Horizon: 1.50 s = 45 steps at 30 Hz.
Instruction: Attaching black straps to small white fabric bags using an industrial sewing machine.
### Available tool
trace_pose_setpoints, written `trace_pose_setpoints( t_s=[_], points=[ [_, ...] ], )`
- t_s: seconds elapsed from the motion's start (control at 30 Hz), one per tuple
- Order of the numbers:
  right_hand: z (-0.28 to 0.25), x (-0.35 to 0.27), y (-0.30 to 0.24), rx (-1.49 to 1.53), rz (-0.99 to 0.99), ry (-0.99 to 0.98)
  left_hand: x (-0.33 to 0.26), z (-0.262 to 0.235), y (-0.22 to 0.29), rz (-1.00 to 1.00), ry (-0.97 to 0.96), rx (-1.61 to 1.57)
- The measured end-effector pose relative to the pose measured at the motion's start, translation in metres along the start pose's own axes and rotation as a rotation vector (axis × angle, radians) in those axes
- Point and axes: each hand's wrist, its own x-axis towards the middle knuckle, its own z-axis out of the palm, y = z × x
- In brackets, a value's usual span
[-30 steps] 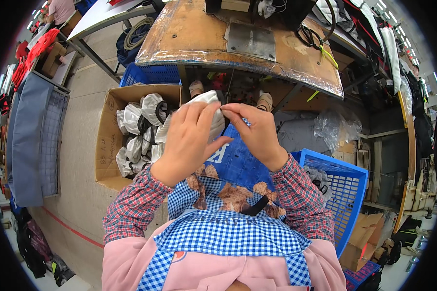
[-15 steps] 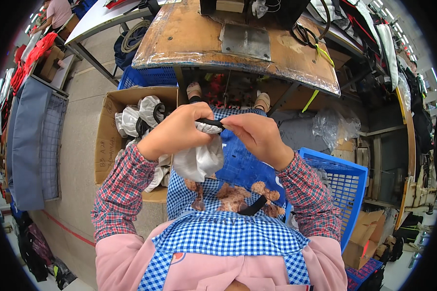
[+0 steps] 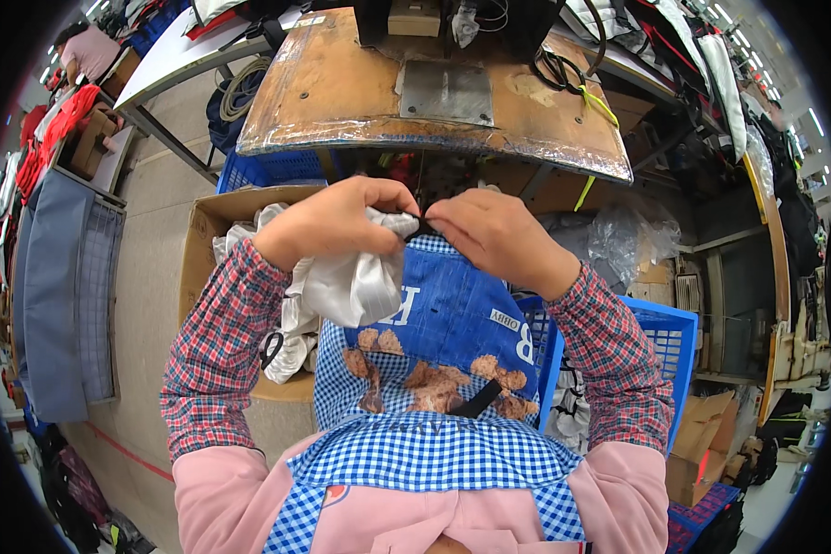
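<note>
My left hand (image 3: 337, 220) is closed around a gathered, shiny white fabric piece (image 3: 353, 288), which hangs below the fingers over my lap. Along its upper edge runs a black band (image 3: 418, 229), partly hidden by my fingers. My right hand (image 3: 500, 236) pinches the end of this band, close beside the left fingertips. On my blue checked apron (image 3: 434, 454) lies a short black strip (image 3: 478, 399), touched by neither hand.
At my left stands a cardboard box (image 3: 198, 268) with several white, black-edged fabric pieces. A blue plastic basket (image 3: 663, 323) at my right holds more white pieces. Ahead is a worn wooden table (image 3: 342, 92) with a metal plate (image 3: 447, 92) and dark machine parts.
Both hands have come closer together at the black band, and my left hand has shifted slightly left with the white fabric. The head view has shifted a little.
</note>
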Motion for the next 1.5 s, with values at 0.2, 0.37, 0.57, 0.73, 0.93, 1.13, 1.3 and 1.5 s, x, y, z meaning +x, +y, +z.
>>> trace_pose_setpoints(
  t_s=[0.2,0.37,0.57,0.73,0.93,1.13,1.3,1.5],
  points=[
    [-0.006,0.016,0.017,0.133,0.214,0.183,0.028,-0.034,0.002,-0.15,0.022,-0.113],
    [-0.012,0.041,0.043,0.247,0.325,0.352,0.064,-0.068,0.013,-0.135,0.04,-0.213],
    [-0.019,0.068,0.081,0.332,0.41,0.401,0.119,-0.124,-0.008,0.39,0.025,0.5],
    [-0.022,0.075,0.111,0.403,0.461,0.447,0.144,-0.131,-0.006,0.354,0.027,0.437],
    [-0.027,0.085,0.12,0.501,0.52,0.42,0.151,-0.133,-0.003,0.077,0.102,0.028],
    [-0.031,0.086,0.132,0.509,0.55,0.405,0.144,-0.121,0.015,0.028,0.126,-0.064],
    [-0.029,0.089,0.132,0.538,0.55,0.418,0.146,-0.123,0.007,0.037,0.153,-0.103],
    [-0.031,0.09,0.132,0.544,0.569,0.42,0.151,-0.125,0.003,0.038,0.15,-0.129]
  ],
)
